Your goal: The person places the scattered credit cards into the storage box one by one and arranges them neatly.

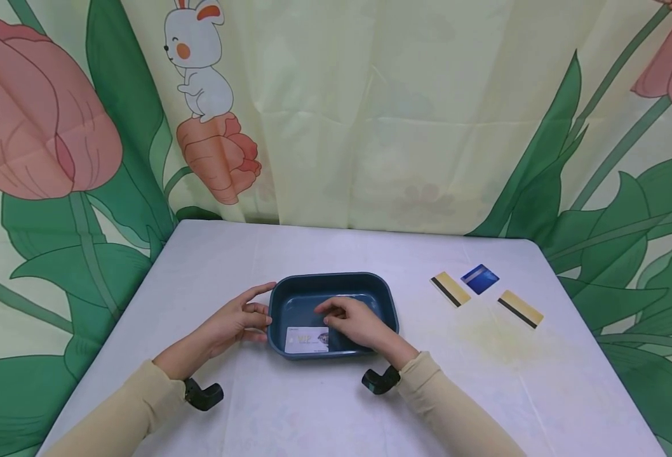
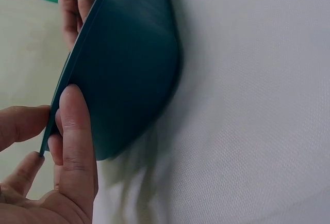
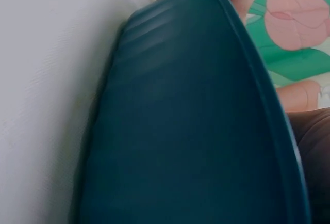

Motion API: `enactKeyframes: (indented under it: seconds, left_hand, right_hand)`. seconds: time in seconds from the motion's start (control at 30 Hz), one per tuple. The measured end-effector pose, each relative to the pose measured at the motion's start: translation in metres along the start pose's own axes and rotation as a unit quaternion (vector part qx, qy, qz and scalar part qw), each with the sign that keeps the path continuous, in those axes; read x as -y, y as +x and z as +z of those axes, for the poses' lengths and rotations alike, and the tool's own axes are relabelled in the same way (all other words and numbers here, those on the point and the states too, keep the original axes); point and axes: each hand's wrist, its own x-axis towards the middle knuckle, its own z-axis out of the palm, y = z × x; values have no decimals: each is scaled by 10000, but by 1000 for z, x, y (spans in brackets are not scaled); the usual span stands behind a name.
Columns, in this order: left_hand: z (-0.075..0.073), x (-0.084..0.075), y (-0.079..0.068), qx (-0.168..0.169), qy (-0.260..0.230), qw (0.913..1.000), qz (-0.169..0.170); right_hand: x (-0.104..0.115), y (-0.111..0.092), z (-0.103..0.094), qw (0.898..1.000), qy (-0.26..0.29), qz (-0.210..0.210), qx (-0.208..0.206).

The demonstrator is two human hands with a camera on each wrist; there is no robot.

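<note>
A dark blue plastic tray [image 1: 336,355] sits on the table. Inside it, near its front left corner, lies a white card [image 1: 306,340] printed with "VIP". My left hand [image 1: 243,320] holds the tray's left end; in the left wrist view, the fingers [image 2: 76,141] spread along its rim and outer wall. Over the inside of the tray hangs my right hand [image 1: 352,320], loosely curled beside the card, with thumb and forefinger apart and nothing visible between them. In the right wrist view the tray's wall [image 3: 180,110] hides most of this hand.
To the right of the tray lie a blue card [image 1: 480,279] and two gold cards with dark stripes, one nearer [image 1: 451,289] and one farther right [image 1: 521,309]. A white cloth covers the table [image 1: 313,406]. Behind it hangs a printed curtain [image 1: 336,127].
</note>
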Motion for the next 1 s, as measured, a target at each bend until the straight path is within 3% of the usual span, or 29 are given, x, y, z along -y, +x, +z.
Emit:
enactKeyframes:
  seconds: [0.5, 1.0]
  left_hand:
    - [0, -3, 2, -86, 75, 9999, -12]
    - [1, 0, -1, 28, 88, 9999, 84]
  right_hand:
    - [2, -4, -21, 9991, -119, 63, -399]
    - [-7, -15, -42, 9985, 148, 148, -513]
